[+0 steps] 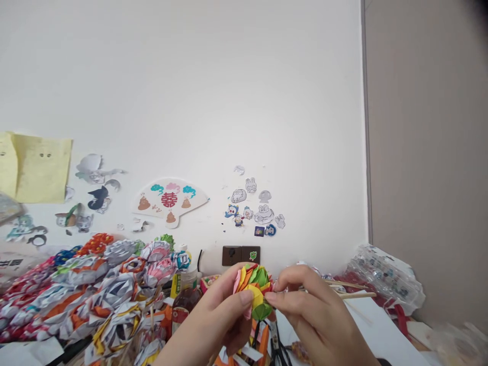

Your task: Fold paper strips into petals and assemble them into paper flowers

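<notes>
A multicoloured paper flower (pixel 260 277) with yellow, green, orange and pink petals is held up in front of me. My left hand (pixel 224 305) wraps round its left side, the thumb pressed on a yellow petal. From the right, my right hand (pixel 312 305) pinches at the flower's edge with thumb and index finger; whether a petal is between them is hard to make out. Beneath the flower, dark-handled scissors (pixel 277 345) lie among orange and white paper strips, partly hidden by my hands.
Many finished paper flowers (pixel 114 290) are heaped at the left. Behind my left hand stands a bottle of dark liquid (pixel 185 300). Thin wooden sticks (pixel 356 295) and white paper (pixel 381 325) lie at the right, near a clear plastic package (pixel 385 277). Stickers and a paper fan (pixel 170 201) hang on the wall.
</notes>
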{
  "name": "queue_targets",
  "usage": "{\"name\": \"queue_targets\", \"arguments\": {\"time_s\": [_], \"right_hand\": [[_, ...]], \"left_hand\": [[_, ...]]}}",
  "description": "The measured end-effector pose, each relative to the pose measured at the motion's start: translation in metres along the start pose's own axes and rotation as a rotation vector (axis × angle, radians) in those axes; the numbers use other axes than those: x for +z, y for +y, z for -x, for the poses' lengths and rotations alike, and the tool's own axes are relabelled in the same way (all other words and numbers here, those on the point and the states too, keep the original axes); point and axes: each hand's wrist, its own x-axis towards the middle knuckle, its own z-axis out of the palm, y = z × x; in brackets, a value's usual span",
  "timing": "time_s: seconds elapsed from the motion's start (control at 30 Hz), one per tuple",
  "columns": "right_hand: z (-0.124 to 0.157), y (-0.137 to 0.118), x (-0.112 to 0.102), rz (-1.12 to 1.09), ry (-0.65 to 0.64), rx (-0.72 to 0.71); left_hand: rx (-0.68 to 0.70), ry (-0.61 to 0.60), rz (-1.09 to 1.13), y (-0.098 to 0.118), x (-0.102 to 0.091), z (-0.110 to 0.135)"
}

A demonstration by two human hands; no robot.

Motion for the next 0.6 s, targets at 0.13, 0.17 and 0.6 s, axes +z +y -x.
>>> {"name": "queue_targets", "arguments": {"time_s": [0.13, 0.17, 0.6], "right_hand": [[0.001, 0.002, 0.001, 0.02, 0.033, -0.013], [0.001, 0.002, 0.001, 0.027, 0.037, -0.011], [0.003, -0.006, 0.005, 0.042, 0.113, 0.055]], "left_hand": [[-0.009, -0.007, -0.035, -0.005, -0.003, -0.003], [-0.003, -0.011, -0.034, -0.006, -0.004, -0.004], [0.051, -0.03, 0.028, -0.016, -0.008, -0.008]]}}
